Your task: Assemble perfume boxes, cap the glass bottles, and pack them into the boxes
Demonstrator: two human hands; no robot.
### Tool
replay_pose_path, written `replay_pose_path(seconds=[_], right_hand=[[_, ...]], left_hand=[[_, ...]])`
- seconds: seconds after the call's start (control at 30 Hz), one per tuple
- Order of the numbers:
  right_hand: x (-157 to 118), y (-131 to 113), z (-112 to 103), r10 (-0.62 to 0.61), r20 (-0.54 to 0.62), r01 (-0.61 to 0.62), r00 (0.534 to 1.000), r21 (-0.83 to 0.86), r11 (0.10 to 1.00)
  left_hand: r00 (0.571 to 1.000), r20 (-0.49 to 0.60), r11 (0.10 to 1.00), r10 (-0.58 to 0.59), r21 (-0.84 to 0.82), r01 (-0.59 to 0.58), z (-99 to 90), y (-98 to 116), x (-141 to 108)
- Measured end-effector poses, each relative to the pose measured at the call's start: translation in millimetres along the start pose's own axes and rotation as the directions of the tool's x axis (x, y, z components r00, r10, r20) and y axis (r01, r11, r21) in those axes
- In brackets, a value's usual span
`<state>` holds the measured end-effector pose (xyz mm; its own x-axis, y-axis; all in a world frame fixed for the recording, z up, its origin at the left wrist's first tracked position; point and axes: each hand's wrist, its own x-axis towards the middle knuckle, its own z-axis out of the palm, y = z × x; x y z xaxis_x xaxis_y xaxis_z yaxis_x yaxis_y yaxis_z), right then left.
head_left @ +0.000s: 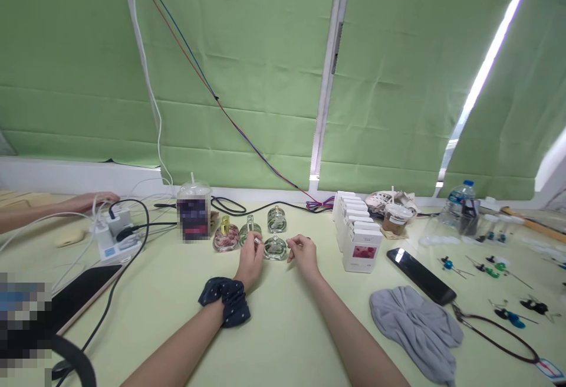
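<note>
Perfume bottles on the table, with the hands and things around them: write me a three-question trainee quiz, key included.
1. How many glass perfume bottles stand by the hands? A) three B) four C) six
2. True or false: the right hand is nearer the white cartons than the left hand is.
3. Fill the gap: the dark dotted scrunchie is worn on the ____ wrist.
Key: 1 B; 2 true; 3 left.
</note>
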<state>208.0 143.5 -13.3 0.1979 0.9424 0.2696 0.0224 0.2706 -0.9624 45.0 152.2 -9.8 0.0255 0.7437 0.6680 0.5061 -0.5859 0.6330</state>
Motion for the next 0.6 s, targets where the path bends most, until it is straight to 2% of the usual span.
replay_pose_path(seconds=[0.1, 0.23, 0.37, 0.47, 0.6], right_hand=[[0.4, -0.8, -2.5, -0.012, -0.019, 0.012, 1.0, -0.01, 1.0], [1.8, -1.1, -1.9, -0.047, -0.111, 0.045, 0.993, -0.023, 0.999], [1.5, -1.2, 0.1, -0.082, -0.128, 0.086, 0.988, 0.024, 0.996], [-0.3, -3.1, 1.2, -0.116, -0.132, 0.121, 0.985, 0.031, 0.992], [-3.5, -8.4, 4.4, -0.153, -0.07, 0.162, 0.986, 0.152, 0.975]], left_hand=[[0.999, -0.022, 0.999, 0.043, 0.023, -0.043, 0.9, -3.3, 2.2], [0.994, -0.006, 0.993, 0.106, 0.043, -0.106, 1.7, -4.9, 3.0], [0.979, 0.099, 0.981, 0.18, 0.054, -0.186, 3.2, -3.9, 0.3], [0.963, 0.197, 0.974, 0.183, 0.097, -0.205, 5.2, -6.0, -1.6], [0.958, 0.232, 0.977, 0.168, 0.094, -0.194, 6.0, -8.9, -2.2]])
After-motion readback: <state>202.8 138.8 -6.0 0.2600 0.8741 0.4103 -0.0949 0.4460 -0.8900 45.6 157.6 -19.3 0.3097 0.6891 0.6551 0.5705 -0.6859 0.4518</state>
